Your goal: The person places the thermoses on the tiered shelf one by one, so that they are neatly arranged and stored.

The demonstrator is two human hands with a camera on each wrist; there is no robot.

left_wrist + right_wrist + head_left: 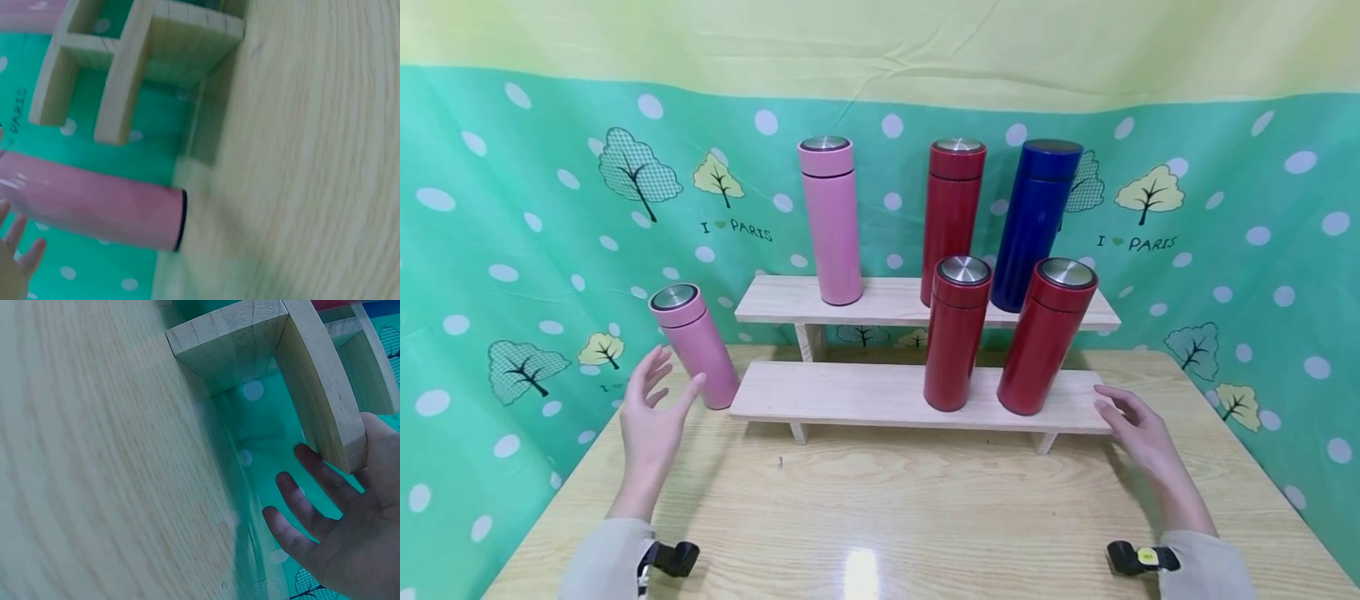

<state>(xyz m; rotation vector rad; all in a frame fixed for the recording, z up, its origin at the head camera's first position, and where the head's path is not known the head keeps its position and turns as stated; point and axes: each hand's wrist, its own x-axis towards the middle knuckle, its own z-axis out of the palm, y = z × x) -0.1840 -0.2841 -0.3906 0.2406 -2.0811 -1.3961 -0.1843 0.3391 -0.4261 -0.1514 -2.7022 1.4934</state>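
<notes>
My left hand [653, 408], its fingers apart and slightly bent, is beside a pink thermos flask [703, 350] with a steel-topped lid. That flask stands on the table left of the two-tier wooden rack [842, 392]. In the left wrist view the same flask [94, 203] lies across the picture, with fingertips [15, 234] close to it. My right hand [1138, 429] is at the right end of the rack's lower shelf. In the right wrist view its fingers [300, 503] are spread, and the shelf end [344, 440] lies between thumb and forefinger; contact is hard to tell.
On the lower shelf stand two red flasks [955, 342] [1045, 342]. The upper shelf [887, 300] bears a pink flask [832, 225], a red flask [952, 208] and a blue flask [1033, 225]. A green dotted cloth [512, 250] hangs behind the wooden table [887, 508].
</notes>
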